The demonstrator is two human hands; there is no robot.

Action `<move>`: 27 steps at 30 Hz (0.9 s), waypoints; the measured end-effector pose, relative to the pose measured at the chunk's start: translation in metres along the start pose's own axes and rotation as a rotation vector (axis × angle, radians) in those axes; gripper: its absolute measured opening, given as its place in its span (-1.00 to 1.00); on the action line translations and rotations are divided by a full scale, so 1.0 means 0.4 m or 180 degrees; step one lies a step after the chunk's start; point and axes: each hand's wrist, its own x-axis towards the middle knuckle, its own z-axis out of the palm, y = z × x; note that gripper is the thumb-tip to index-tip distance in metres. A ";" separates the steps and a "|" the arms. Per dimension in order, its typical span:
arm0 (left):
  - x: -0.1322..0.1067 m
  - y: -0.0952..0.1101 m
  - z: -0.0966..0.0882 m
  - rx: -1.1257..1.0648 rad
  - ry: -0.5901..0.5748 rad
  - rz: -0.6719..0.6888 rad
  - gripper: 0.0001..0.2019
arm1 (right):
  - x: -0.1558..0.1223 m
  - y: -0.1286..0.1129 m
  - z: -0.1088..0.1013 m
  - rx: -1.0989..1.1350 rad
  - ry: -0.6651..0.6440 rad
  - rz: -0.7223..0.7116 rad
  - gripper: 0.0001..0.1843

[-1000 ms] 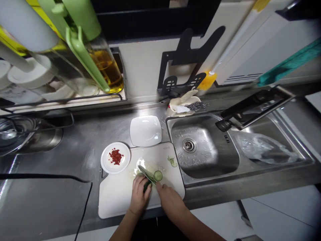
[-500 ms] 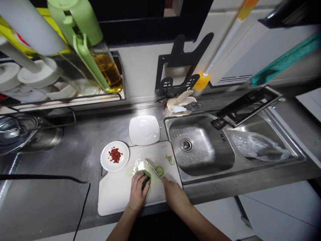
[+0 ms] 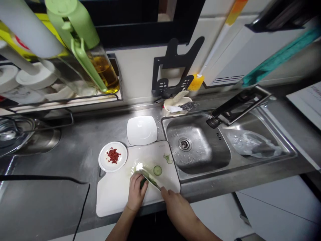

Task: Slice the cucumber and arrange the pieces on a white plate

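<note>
My left hand (image 3: 136,190) is closed around a dark green cucumber (image 3: 143,182) on the white cutting board (image 3: 112,197). In my right hand (image 3: 177,206) is the handle of a knife (image 3: 151,180); its blade lies across the cut end of the cucumber, close to my left fingers. A round cucumber slice (image 3: 157,170) rests flat on the board to the right of the blade. Green trimmings (image 3: 168,158) lie near the board's right edge. A white plate with chopped red pieces (image 3: 113,156) overlaps the board's upper left corner. Behind the board sits a square white dish (image 3: 141,130).
To the right is a steel sink (image 3: 200,150) with a black faucet (image 3: 228,107); a clear plastic bag (image 3: 250,144) lies in its second basin. A caddy with scrubbers (image 3: 178,106) stands behind. An oil bottle (image 3: 105,72) is on the left rack, above a metal pot (image 3: 47,135).
The knife blade has moved left from beside the slice onto the cucumber's end. The slice now lies flat, apart from the blade. The whole view has shifted slightly.
</note>
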 end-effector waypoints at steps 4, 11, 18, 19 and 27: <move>-0.003 -0.005 0.003 -0.0005 0.0013 0.0002 -0.80 | -0.006 -0.001 0.001 0.0005 -0.0042 0.0018 -0.42; -0.010 -0.009 0.008 -0.0003 0.0010 -0.0016 -0.81 | -0.012 -0.004 -0.003 -0.0013 -0.0061 0.0014 -0.42; -0.008 -0.006 0.007 -0.0011 0.0006 -0.0002 -0.82 | -0.010 -0.006 -0.014 -0.0014 -0.0106 0.0019 -0.43; -0.008 -0.006 0.007 -0.0009 0.0007 -0.0009 -0.82 | -0.010 -0.007 -0.017 -0.0017 -0.0123 0.0025 -0.44; -0.006 -0.007 0.006 -0.0056 -0.0018 -0.0048 -0.79 | 0.002 -0.009 -0.013 -0.0080 -0.0104 -0.0064 -0.45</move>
